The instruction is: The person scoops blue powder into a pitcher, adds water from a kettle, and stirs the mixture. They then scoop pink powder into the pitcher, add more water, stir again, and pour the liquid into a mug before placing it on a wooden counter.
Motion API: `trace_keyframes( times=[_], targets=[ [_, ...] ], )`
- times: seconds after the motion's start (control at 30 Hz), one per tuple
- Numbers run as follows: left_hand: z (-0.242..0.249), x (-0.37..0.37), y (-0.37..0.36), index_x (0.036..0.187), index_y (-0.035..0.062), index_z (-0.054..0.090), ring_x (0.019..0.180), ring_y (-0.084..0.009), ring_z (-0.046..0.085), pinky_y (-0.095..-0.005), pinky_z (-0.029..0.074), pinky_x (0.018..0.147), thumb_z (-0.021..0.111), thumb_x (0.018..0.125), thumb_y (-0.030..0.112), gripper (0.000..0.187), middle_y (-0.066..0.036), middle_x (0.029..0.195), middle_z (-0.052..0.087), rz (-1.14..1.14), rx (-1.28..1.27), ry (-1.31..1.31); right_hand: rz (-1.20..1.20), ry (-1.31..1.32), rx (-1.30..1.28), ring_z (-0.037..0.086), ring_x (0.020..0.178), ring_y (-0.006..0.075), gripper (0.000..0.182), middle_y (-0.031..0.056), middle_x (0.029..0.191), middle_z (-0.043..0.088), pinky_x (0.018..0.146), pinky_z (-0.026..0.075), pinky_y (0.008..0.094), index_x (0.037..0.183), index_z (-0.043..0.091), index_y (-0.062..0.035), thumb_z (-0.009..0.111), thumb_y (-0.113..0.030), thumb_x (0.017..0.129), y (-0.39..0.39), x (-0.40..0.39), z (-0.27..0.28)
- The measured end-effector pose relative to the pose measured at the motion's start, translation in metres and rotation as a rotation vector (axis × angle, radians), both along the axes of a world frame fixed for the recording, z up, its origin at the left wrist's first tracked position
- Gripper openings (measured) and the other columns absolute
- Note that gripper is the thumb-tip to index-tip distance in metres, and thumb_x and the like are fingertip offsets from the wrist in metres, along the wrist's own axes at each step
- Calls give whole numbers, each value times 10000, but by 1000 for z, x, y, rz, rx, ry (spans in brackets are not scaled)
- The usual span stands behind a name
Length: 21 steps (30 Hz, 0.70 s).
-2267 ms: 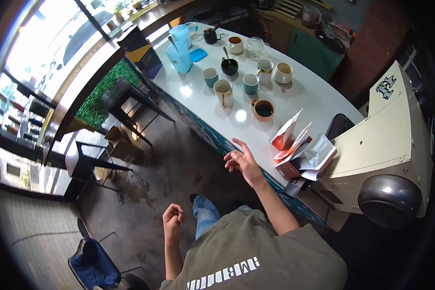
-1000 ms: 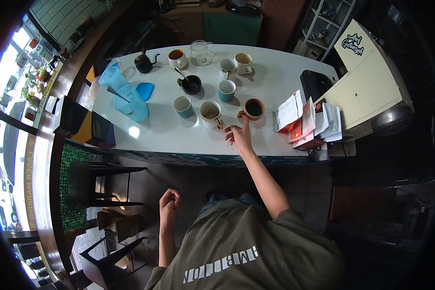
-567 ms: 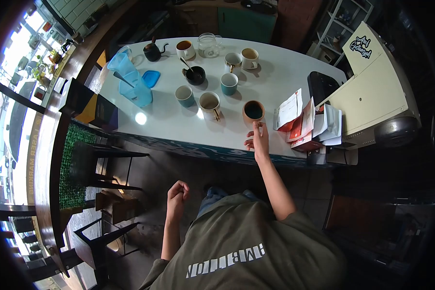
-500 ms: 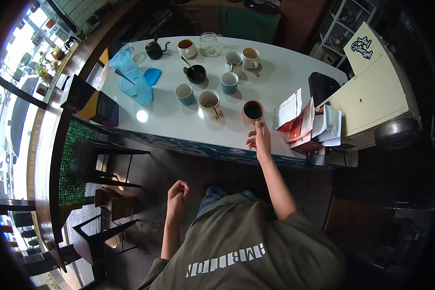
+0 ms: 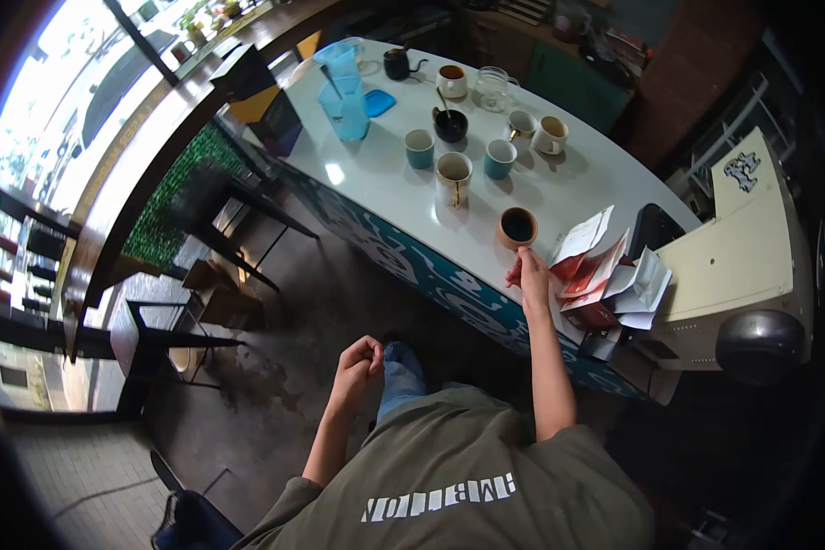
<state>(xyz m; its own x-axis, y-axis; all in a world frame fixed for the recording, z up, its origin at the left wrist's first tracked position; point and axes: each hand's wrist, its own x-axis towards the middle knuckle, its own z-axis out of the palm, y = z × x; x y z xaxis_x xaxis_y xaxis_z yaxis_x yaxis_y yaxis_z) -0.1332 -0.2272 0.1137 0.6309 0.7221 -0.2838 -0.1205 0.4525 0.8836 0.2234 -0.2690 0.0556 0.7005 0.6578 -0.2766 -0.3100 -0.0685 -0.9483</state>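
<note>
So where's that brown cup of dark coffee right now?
The brown cup sits near the white counter's front edge, just above the right hand, left of the paper packets.

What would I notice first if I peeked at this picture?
A long white table crowded with cups. At its near edge, the right hand touches a brown cup of dark drink, beside a pile of red and white packets. At the far end stand pale blue jugs.

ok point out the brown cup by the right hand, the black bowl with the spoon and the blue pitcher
brown cup (image 5: 517,227), head view, on the dark coffee inside its rim
black bowl (image 5: 450,126), head view, on its dark inside
blue pitcher (image 5: 348,112), head view, on its clear blue side wall
</note>
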Motion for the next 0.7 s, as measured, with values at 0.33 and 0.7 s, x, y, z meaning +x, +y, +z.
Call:
trace_keyframes(
  times=[0.33,0.7],
  targets=[
    [0,-41,-109,850,30,528,602,-44,356,-210,272,553,377,680,-90,258,45,667,426,386,-82,-59,502,-70,2,595,529,117,304,20,615,536,470,503,256,790,546,-72,513,-285,1005,-49,-59,55],
    [7,-129,-175,857,43,528,599,-40,373,-205,287,554,347,662,-85,295,51,666,422,714,21,-90,1165,37,-59,596,551,121,269,12,637,526,487,499,253,850,562,-46,526,-262,1005,-61,-208,99]
  ],
)
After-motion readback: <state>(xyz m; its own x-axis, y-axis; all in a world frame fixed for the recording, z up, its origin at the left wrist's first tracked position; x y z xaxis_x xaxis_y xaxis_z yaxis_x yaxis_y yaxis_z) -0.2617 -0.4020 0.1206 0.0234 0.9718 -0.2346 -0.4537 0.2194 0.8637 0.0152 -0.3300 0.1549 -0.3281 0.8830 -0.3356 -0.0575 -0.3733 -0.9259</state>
